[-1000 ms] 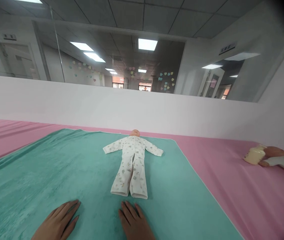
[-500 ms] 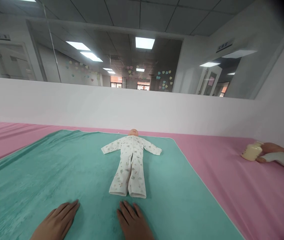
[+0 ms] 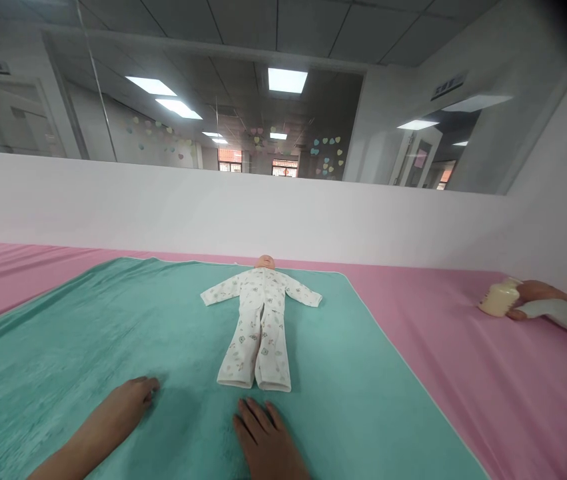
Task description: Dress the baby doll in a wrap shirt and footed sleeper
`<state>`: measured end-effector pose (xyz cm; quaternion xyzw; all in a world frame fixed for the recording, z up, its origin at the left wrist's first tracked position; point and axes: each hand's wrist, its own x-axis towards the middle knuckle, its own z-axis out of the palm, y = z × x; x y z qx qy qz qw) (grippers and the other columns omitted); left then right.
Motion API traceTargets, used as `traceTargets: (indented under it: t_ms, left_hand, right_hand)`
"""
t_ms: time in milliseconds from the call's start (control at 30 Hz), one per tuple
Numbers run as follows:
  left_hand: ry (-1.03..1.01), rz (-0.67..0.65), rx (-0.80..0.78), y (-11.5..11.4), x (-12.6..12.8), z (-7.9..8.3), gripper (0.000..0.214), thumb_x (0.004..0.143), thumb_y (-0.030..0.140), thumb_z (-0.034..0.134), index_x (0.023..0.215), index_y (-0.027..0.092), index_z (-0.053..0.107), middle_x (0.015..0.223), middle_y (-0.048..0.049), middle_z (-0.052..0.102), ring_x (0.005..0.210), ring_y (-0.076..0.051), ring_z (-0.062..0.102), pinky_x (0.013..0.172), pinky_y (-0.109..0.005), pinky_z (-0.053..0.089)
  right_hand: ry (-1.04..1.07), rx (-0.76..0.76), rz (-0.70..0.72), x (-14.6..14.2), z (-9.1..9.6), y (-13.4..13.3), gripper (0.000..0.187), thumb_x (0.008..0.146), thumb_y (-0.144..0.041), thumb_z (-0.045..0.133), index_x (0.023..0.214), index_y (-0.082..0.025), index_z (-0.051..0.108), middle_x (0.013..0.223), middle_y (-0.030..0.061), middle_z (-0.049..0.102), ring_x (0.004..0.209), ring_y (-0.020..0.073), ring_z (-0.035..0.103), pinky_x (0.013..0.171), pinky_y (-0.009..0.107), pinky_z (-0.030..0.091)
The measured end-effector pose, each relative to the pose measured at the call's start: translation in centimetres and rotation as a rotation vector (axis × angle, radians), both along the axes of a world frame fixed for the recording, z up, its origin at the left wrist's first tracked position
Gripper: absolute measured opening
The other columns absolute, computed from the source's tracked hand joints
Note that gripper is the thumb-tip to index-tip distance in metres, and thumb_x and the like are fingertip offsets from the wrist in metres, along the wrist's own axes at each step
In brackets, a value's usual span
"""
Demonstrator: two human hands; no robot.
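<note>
Clothed doll (image 3: 270,321) on the green blanket (image 3: 363,360) — limbs spread, likely to keep it flat. Just below it, your right hand (image 3: 269,437) rests empty, fingers extended, probably for support. Your left hand (image 3: 136,395), left of the doll — fingers curled, contents unclear.

To your right, on a pink sheet (image 3: 438,320), stood a cream bottle (image 3: 500,298) with a pump top, and just beside it lay what looked like a doll (image 3: 558,316) in white. Ahead of you ran a white wall (image 3: 283,217), with a long glass panel (image 3: 243,123) above it. In the glass you could see bright ceiling lights (image 3: 288,81), pastel heart stickers (image 3: 326,157), a pale door (image 3: 13,120) at the left and a small sign (image 3: 448,87) at the right, its lettering too blurred for you to read.
</note>
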<state>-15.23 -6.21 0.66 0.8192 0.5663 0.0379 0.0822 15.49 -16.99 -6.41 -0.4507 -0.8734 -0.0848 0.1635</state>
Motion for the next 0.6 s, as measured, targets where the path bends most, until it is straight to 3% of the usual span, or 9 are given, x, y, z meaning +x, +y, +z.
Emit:
traceTargets:
  t_ms: [167, 433, 600]
  left_hand:
    - [0.029, 0.017, -0.013, -0.4, 1.4, 1.2, 0.034, 0.075, 0.011, 0.029, 0.075, 0.015, 0.063, 0.078, -0.0096, 0.065, 0.074, -0.023, 0.061, 0.066, -0.032, 0.043]
    - [0.212, -0.061, 0.187, -0.9, -0.3, -2.5, 0.046, 0.075, 0.001, 0.026, 0.092, 0.013, 0.067, 0.093, -0.0119, 0.064, 0.084, -0.022, 0.061, 0.079, -0.035, 0.046]
    - [0.293, -0.076, 0.238, -1.8, -0.6, -2.8, 0.051, 0.075, -0.001, 0.023, 0.097, 0.013, 0.066, 0.096, -0.0136, 0.062, 0.083, -0.025, 0.06, 0.076, -0.04, 0.047]
  right_hand:
    - [0.008, -0.034, 0.021, 0.2, 0.5, -0.3, 0.072, 0.084, -0.066, 0.032, 0.135, -0.015, 0.035, 0.141, 0.0079, 0.036, 0.125, 0.0246, 0.039, 0.101, 0.041, 0.036]
    - [0.007, -0.013, 0.018, 0.2, 0.3, -0.3, 0.07, 0.085, -0.065, 0.032, 0.135, -0.016, 0.035, 0.141, 0.0077, 0.037, 0.125, 0.0243, 0.039, 0.101, 0.041, 0.036]
    - [0.015, 0.021, 0.01, 0.2, -0.4, -0.1, 0.067, 0.086, -0.063, 0.031, 0.135, -0.017, 0.035, 0.141, 0.0064, 0.036, 0.126, 0.0239, 0.038, 0.102, 0.04, 0.035]
